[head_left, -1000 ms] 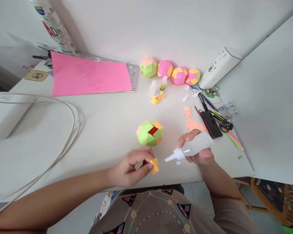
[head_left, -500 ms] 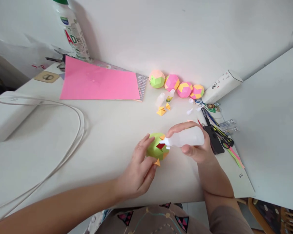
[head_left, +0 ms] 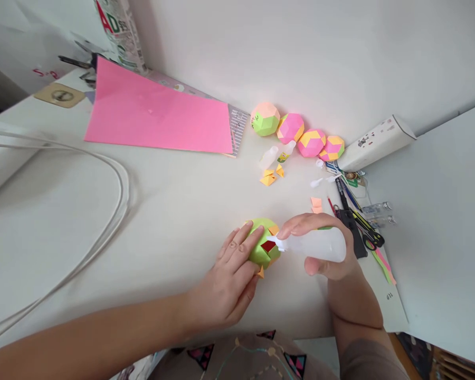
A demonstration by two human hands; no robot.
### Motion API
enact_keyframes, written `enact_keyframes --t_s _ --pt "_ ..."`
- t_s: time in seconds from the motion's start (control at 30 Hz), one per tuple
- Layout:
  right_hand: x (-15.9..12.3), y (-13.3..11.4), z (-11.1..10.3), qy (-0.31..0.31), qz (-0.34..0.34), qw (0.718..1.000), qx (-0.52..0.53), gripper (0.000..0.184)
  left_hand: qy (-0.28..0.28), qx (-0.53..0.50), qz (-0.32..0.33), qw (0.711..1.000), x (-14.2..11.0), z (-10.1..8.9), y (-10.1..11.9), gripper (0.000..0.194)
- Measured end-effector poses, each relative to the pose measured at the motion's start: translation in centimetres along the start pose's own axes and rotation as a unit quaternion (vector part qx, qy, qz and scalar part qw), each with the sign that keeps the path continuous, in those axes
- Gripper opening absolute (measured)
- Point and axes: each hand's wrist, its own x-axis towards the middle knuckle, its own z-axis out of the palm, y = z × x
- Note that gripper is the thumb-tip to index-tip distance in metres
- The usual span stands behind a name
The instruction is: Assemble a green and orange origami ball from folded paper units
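Holding a cloudy white bottle (head_left: 319,245) in the right hand (head_left: 350,256), with fingers curled around it. Tipping it over on its side, with the thin tip (head_left: 274,240) right at the dark red hole (head_left: 268,246) in a green paper ball (head_left: 257,256). Hard to tell if touching. Pressing the left hand (head_left: 234,272) on the ball's left side, with fingers laid over the top. Pinching a tiny orange paper piece (head_left: 261,272) in the same hand, just beside the ball. Holding the ball on the white table (head_left: 182,221), near the front edge. Farther back, two little bottles (head_left: 269,157) next to some orange pieces (head_left: 267,180). Behind those, four bright paper balls (head_left: 290,127) in a row by the wall (head_left: 301,58). On the right, a bit of peach paper (head_left: 316,204), a black case (head_left: 357,237) and scissors (head_left: 374,240). On the left, a big pink sheet (head_left: 162,119) and a loopy white cord (head_left: 121,184).
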Motion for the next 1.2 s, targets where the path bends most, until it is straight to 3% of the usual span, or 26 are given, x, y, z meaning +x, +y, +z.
enact_keyframes --t_s 0.87,1.07,1.2 --pt "0.11 0.08 -0.20 -0.034 -0.015 0.999 -0.033 0.038 0.008 0.010 0.003 1.000 0.04 -0.12 0.13 0.020" --pt "-0.30 0.49 0.02 -0.035 -0.026 0.999 -0.009 0.047 -0.002 0.011 0.002 1.000 -0.02 -0.09 0.07 0.021" --pt "0.19 0.15 -0.33 -0.037 -0.014 0.999 -0.034 0.040 -0.008 0.009 0.007 1.000 0.03 -0.02 -0.01 0.021"
